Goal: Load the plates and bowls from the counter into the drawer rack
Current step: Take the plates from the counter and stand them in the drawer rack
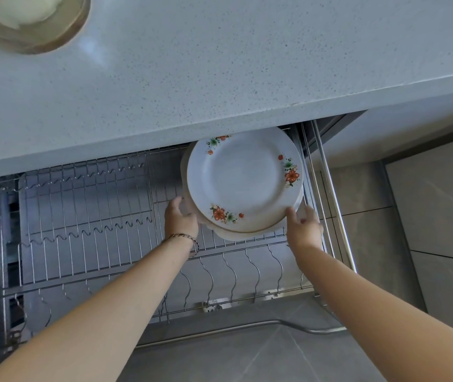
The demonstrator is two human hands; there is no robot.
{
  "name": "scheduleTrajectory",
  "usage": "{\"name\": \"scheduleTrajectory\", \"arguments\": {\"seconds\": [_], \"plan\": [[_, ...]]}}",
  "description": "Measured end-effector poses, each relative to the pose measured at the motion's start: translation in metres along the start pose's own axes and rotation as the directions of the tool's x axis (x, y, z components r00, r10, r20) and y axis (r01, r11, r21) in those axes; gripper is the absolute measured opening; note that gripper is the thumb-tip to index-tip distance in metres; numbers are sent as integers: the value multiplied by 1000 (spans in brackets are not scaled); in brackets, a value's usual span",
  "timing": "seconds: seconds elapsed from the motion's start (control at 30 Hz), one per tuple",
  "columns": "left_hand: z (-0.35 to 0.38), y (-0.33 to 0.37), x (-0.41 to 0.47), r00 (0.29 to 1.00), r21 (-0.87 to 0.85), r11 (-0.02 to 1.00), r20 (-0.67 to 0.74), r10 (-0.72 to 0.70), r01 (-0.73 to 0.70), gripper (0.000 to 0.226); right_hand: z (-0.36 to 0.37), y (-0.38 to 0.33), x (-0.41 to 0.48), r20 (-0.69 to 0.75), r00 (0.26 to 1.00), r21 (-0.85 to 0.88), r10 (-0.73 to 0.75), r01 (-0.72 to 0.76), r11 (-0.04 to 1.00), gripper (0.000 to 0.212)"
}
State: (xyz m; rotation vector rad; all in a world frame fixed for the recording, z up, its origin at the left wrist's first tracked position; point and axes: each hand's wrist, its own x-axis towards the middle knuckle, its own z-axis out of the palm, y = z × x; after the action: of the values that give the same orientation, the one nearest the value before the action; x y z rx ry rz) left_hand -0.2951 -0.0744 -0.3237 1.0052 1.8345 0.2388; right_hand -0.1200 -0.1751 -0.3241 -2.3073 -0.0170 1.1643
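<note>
A stack of white plates (244, 175) with orange flower prints lies flat over the back right part of the wire drawer rack (87, 216), its far edge under the counter lip. My left hand (180, 216) grips the stack's near left rim. My right hand (304, 226) holds the near right rim, thumb on top. Whether the stack rests on the rack or hangs just above it I cannot tell. The rack's left slots and front bowl hoops hold nothing.
The speckled grey counter (220, 64) overhangs the drawer's back. A round pale dish (27, 20) sits at the counter's far left corner. The drawer's front rail (247, 329) runs below my arms. Grey floor tiles (426, 216) lie to the right.
</note>
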Motion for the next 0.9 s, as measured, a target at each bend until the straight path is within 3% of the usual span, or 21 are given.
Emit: {"name": "scheduleTrajectory", "arguments": {"seconds": [0.07, 0.13, 0.23, 0.47, 0.57, 0.63, 0.73, 0.8, 0.9], "plan": [[4, -5, 3, 978, -206, 956, 66, -197, 207, 44, 2, 2, 3, 32, 990, 85, 138, -141, 986, 57], [6, -3, 8, 953, -347, 888, 125, -276, 302, 32, 4, 2, 4, 100, 980, 206, 171, -188, 960, 46], [7, -1, 15, 956, -395, 871, 115, -269, 293, 39, 5, 3, 5, 134, 982, 300, 136, -171, 938, 35], [6, 4, 16, 972, -407, 883, 116, -204, 233, 39, 8, 9, 0, 129, 986, 277, 103, -136, 951, 36], [2, 1, 19, 972, -216, 955, 160, -171, 204, 38, 7, 8, -2, 120, 988, 246, 97, -124, 961, 37], [-5, 6, 11, 978, 108, 985, 146, -148, 133, 39, 1, 6, -6, 135, 985, 144, 103, -123, 982, 37], [-18, 26, -18, 967, 527, 849, 231, -107, -32, 31, -18, -2, -19, 243, 967, -235, 79, -21, 972, 25], [-24, 51, -43, 928, 630, 756, 363, -82, -179, 25, -36, -16, -32, 336, 940, -448, 58, 105, 888, 21], [-27, 100, -84, 877, 694, 628, 478, -37, -352, 22, -75, -55, -65, 447, 894, -598, 18, 284, 749, 22]]}}
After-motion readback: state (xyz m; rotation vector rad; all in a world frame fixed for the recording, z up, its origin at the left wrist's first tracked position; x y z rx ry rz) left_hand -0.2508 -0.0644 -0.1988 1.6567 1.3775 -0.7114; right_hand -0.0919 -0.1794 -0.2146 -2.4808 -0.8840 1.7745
